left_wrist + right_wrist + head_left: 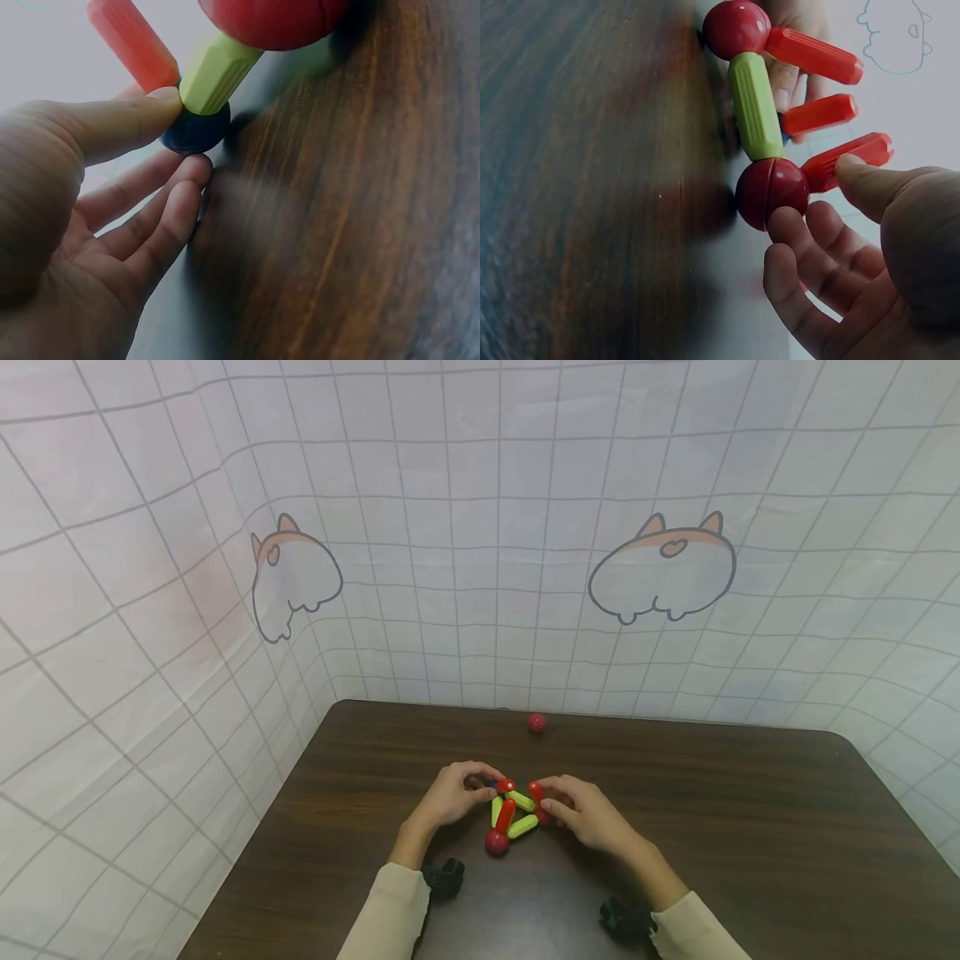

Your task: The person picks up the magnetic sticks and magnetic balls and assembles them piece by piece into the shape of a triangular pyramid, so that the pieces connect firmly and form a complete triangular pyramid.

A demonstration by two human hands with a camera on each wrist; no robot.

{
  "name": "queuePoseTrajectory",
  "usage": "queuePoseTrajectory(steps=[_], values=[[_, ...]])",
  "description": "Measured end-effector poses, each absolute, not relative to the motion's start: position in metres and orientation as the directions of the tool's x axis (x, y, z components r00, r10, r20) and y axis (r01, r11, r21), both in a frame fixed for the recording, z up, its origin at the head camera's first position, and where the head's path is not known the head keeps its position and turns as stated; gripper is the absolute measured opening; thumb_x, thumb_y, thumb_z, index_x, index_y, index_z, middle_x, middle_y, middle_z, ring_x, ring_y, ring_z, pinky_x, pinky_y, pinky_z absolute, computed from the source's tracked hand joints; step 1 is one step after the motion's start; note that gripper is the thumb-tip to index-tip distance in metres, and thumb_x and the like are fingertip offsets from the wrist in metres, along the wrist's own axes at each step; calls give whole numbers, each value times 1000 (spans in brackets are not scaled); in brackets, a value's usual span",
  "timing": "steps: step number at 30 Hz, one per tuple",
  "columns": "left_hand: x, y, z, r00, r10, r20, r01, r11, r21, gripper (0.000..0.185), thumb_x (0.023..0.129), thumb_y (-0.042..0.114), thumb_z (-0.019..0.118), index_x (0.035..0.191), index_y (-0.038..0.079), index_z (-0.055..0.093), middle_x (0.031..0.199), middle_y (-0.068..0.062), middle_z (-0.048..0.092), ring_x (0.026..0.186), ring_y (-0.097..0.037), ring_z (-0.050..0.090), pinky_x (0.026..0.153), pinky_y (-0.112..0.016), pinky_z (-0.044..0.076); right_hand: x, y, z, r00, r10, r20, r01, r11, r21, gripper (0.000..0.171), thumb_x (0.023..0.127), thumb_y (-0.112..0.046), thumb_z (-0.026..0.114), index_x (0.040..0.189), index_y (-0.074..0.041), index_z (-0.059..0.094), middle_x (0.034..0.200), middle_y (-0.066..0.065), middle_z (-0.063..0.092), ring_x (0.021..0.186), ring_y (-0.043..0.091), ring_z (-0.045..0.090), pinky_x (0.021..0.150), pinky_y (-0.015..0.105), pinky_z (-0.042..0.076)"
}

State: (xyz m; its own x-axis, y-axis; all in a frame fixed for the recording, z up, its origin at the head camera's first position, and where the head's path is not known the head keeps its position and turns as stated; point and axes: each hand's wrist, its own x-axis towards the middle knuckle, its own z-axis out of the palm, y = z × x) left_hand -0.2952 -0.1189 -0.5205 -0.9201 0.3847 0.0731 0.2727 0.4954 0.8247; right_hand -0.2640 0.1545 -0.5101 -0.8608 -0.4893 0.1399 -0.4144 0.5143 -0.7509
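Two hands pinching opposite corners of a light, rigid, likely magnet-jointed rod-and-ball frame (512,814) at table (750,827) centre: left hand (448,795) at 9 o'clock on blue ball (195,129), right hand (588,814) at 3 o'clock on red ball (772,193); best gripped at balls, joints prone to popping apart.

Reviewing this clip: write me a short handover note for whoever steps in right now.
Left hand: thumb and fingers pinch the dark blue ball at one corner of the rod-and-ball frame.
Right hand: fingers on a red ball, thumb on a red rod.
Done: red and green rods joined by balls at mid-table.
Left: a loose red ball lies apart near the far edge, unused.
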Motion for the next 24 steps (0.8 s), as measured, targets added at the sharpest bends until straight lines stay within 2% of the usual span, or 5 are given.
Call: queuePoseTrajectory(steps=[6,12,19,24], values=[[-295,-119,-521,-923,379,61,257,491,832,18,96,19,73,113,25,76,109,2,72,92,-15,66,84,-37,53,-263,153,-511,-835,-522,173,-471,518,-714,30,102,-21,64,129,-9,67,93,0,60,70,1,56,63,23,49],[-294,-119,-520,-922,382,69,260,476,840,17,96,20,72,112,24,76,110,1,73,92,-16,66,83,-38,54,-262,153,-511,-834,-524,174,-480,532,-698,30,101,-21,64,129,-9,68,94,0,59,72,1,56,63,23,49],[-294,-119,-520,-921,385,67,261,478,839,18,97,19,71,113,26,76,112,1,73,93,-16,67,85,-38,55,-260,151,-510,-827,-531,183,-508,569,-647,28,100,-23,66,126,-12,71,88,-5,56,71,0,52,63,22,45],[-294,-118,-520,-918,390,74,272,482,833,18,97,19,71,114,26,76,113,1,73,93,-16,68,85,-38,55,-259,152,-510,-824,-535,186,-510,559,-653,29,100,-22,66,126,-11,70,88,-4,56,71,0,53,63,22,46]])
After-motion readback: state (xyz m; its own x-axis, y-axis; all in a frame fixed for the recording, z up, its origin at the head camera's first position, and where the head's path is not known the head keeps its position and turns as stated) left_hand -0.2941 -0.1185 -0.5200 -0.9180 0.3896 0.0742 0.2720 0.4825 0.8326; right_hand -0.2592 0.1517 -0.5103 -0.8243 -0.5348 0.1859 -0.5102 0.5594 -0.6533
